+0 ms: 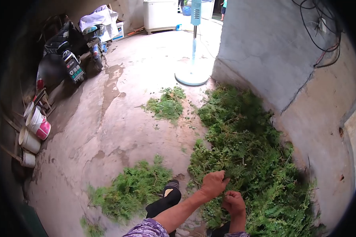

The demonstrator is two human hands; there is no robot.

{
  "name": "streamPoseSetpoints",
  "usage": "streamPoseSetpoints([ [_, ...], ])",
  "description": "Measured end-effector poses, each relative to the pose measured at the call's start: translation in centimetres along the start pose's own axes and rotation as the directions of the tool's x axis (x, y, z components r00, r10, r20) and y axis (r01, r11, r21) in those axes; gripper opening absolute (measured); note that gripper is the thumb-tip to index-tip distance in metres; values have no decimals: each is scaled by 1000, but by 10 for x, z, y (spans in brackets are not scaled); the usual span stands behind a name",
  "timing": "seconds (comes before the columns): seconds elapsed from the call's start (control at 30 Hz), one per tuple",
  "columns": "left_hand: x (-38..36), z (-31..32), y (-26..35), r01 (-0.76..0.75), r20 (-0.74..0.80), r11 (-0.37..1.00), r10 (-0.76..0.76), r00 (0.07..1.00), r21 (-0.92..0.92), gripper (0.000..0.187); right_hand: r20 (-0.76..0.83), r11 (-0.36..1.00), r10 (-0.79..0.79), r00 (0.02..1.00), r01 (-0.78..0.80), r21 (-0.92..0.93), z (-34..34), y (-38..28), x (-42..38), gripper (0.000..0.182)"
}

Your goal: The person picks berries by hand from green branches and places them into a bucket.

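Over a large pile of leafy evergreen branches, my two hands work close together. My left hand is closed, its thumb and fingertips pinching an evergreen sprig whose leaves blend into the pile. Just below and to the right, my right hand is curled with thumb against forefinger, seemingly on the stem end of the sprig; that stem is hardly visible. To the left of my foot lies a smaller heap of green sprigs. Another small heap sits farther off on the floor.
A fan's round base stands beyond the pile, near the grey wall. Buckets and parked scooters line the left side. A white appliance is at the back. My dark-shod foot rests between the heaps.
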State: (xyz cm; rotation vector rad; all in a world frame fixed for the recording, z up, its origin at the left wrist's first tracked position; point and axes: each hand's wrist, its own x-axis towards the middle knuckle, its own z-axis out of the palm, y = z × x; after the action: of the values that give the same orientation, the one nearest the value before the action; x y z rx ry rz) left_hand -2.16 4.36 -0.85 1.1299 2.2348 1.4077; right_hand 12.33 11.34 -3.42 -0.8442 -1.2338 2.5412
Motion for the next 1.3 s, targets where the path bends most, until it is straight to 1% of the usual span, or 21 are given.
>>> streamPoseSetpoints([
  [0.13,2,-8,-5,-73,-111,997,75,991,18,20,155,997,-11,988,22,-71,-1,6,1,11],
  [0.23,12,-24,-11,-28,-191,998,16,981,-61,23,263,992,3,965,30,-121,4,7,-5,14],
  [0.33,9,-30,-7,8,-180,981,-43,983,-193,28,3,961,-112,994,107,254,10,11,-4,14],
  [0.37,8,-32,-6,6,-180,982,-41,983,-189,28,43,946,-115,992,96,310,-4,13,2,20],
  [0.47,8,-36,-1,95,-92,977,-114,989,-190,32,-11,927,-130,991,125,353,7,7,4,22],
  [0.53,9,-42,4,174,24,984,-173,985,-47,32,-2,925,-111,994,104,365,-5,13,9,23],
  [0.57,9,-39,2,174,28,984,-173,985,-46,32,10,922,-92,996,81,378,-11,17,11,24],
  [0.63,8,-32,-1,163,113,960,-140,984,-227,34,25,926,-95,995,79,369,-12,20,14,22],
  [0.67,8,-31,0,163,113,961,-140,984,-225,34,42,931,-98,994,76,357,-12,21,14,22],
  [0.73,8,-31,6,191,286,977,-158,945,-92,35,20,919,-103,994,87,384,-5,24,15,22],
  [0.77,7,-24,2,191,287,977,-158,945,-91,35,-2,907,-108,994,100,410,-2,24,14,23],
  [0.8,6,-17,-2,121,207,980,-87,974,-157,35,-3,906,-109,994,100,412,-1,21,13,23],
  [0.83,5,-11,-4,44,122,975,-18,992,-217,35,41,921,-117,992,93,378,0,16,11,23],
  [0.87,4,-8,-7,43,124,975,-16,992,-216,35,86,936,-124,989,88,342,-1,13,10,23],
  [0.9,4,-13,-2,66,155,982,-39,987,-176,35,86,935,-126,988,89,343,-4,14,11,23],
  [0.97,5,-20,5,88,186,987,-63,981,-132,35,247,919,-221,943,116,378,-9,16,11,17],
  [1.0,5,-22,7,145,241,982,-112,964,-124,35,246,917,-222,943,117,380,-9,17,10,17],
  [1.1,7,-39,26,227,344,965,-170,924,-133,33,134,915,-204,970,140,377,-7,18,7,14],
  [1.17,7,-40,29,253,391,955,-177,903,-152,32,-12,923,-210,978,202,329,-6,14,8,14],
  [1.23,5,-33,20,330,464,875,-142,875,-354,29,24,893,-222,975,193,407,-11,12,7,14],
  [1.3,5,-25,14,358,488,862,-154,859,-359,27,59,857,-236,970,180,482,-14,12,6,14],
])
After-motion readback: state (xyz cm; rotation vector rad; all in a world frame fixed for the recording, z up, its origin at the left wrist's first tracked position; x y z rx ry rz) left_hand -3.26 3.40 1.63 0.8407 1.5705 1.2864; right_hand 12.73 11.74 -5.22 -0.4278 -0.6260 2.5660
